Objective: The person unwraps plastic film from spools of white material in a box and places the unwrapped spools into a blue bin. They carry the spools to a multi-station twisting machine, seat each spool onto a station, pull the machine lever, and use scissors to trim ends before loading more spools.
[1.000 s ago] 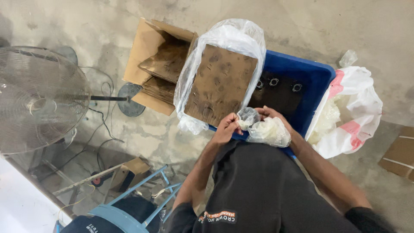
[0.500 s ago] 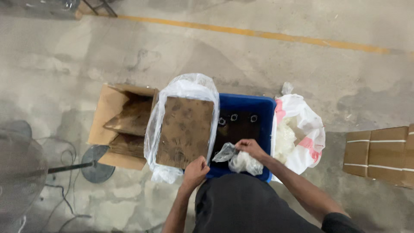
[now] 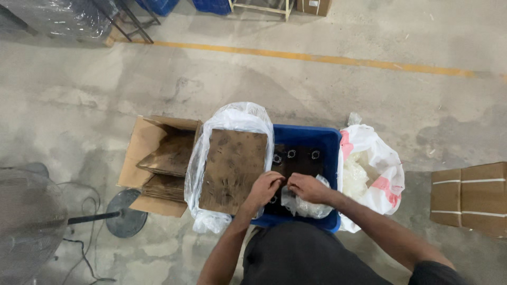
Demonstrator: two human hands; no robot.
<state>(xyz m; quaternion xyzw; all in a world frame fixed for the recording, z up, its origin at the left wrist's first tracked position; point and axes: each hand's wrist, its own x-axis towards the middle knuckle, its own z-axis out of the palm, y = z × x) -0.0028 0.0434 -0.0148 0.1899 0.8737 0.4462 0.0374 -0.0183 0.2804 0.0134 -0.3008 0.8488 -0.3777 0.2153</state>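
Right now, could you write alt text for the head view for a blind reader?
Two hands, left hand and right hand, hold a clear bag over a blue bin. Cardboard sheet lies left of the bin, a white bag right, on concrete floor.

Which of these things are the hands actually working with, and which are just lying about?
In hand:
left hand
right hand
small clear plastic bag
blue crate of dark ring parts

Lying about:
brown board in clear liner
open carton
white bag
taped box
fan
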